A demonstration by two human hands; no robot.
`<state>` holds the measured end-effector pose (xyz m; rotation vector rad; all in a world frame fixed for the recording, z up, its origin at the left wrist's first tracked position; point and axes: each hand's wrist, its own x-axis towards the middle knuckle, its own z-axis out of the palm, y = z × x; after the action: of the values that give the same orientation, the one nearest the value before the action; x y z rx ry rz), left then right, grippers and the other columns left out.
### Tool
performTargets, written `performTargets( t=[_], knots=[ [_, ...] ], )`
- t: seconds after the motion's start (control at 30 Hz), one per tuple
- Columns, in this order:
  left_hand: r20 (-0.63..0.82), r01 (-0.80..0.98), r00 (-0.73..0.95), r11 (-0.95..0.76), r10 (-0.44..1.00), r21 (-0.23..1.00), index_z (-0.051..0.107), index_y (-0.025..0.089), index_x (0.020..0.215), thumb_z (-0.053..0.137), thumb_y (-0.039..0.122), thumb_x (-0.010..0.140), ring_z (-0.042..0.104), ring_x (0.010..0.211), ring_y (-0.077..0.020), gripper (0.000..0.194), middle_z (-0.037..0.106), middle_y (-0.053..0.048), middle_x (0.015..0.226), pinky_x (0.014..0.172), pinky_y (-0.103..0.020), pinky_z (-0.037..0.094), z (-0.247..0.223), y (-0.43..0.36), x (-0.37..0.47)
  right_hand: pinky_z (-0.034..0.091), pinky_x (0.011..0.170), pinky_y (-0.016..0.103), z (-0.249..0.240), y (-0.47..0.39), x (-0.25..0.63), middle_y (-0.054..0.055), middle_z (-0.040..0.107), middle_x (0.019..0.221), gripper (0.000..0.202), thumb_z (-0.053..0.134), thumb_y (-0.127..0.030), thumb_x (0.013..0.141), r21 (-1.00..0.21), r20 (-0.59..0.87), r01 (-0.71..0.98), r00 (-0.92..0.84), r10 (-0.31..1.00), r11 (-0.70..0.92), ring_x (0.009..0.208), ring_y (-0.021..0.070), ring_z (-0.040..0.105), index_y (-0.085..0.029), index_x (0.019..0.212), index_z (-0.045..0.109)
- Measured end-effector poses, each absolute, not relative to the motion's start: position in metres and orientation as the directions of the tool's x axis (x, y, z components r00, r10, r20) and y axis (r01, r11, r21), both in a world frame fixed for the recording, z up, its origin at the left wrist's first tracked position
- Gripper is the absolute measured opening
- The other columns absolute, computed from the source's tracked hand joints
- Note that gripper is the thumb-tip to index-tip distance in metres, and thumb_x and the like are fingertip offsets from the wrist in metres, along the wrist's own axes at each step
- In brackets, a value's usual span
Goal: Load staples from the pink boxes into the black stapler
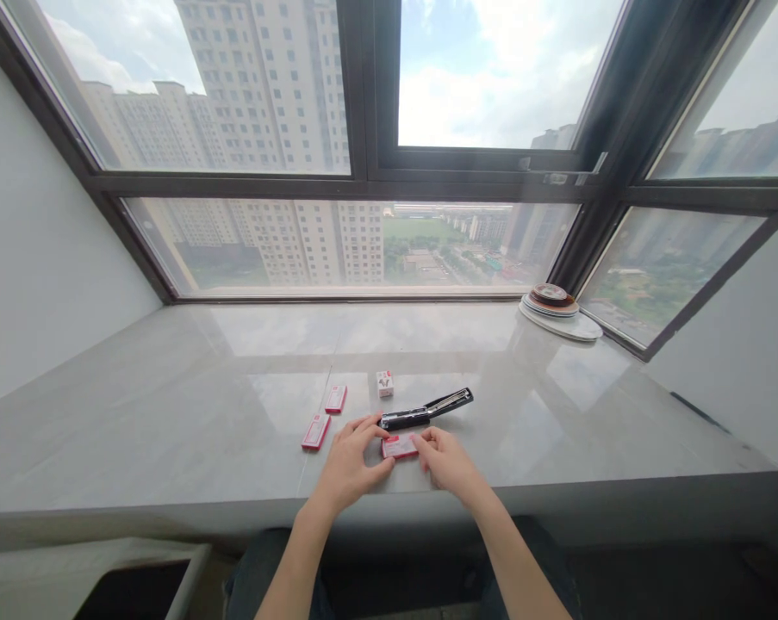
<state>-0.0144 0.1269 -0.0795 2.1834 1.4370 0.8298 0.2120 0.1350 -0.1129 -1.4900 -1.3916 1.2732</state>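
Note:
A small red and white box (399, 445) lies near the front edge of the sill, between my two hands. My left hand (353, 459) has thumb and fingers around its left end. The fingers of my right hand (441, 458) are pinched at its right end. Just beyond the box lies a black stapler (407, 418), its top arm swung up and open to the right. Behind the stapler stands a small white box (384, 384). To the left lie two more red and white boxes, one nearer (315, 432) and one farther (335, 399).
A glossy marble sill (169, 413) spans the view below a dark window frame (363, 185). Stacked plates (560, 319) sit in the back right corner. A dark strip (699, 411) lies by the right wall. My legs show under the front edge.

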Motion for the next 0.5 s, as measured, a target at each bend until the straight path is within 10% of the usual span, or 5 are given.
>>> performTargets(
  t=[0.5],
  knots=[
    [0.316,0.69,0.261,-0.406,0.912,0.6,0.065,0.03,0.116,0.068,0.028,0.085,0.046,0.14,-0.0262,0.031,0.052,-0.003,0.15,0.117,-0.044,0.038,-0.088,0.121,-0.017,0.034,0.057,0.026,-0.077,0.147,0.223,-0.004,0.058,0.058,0.028,0.05,-0.043,0.094,-0.793,0.161,0.59,-0.041,0.986,0.154,0.058,0.0166,0.055,-0.024,0.106,0.066]
  ],
)
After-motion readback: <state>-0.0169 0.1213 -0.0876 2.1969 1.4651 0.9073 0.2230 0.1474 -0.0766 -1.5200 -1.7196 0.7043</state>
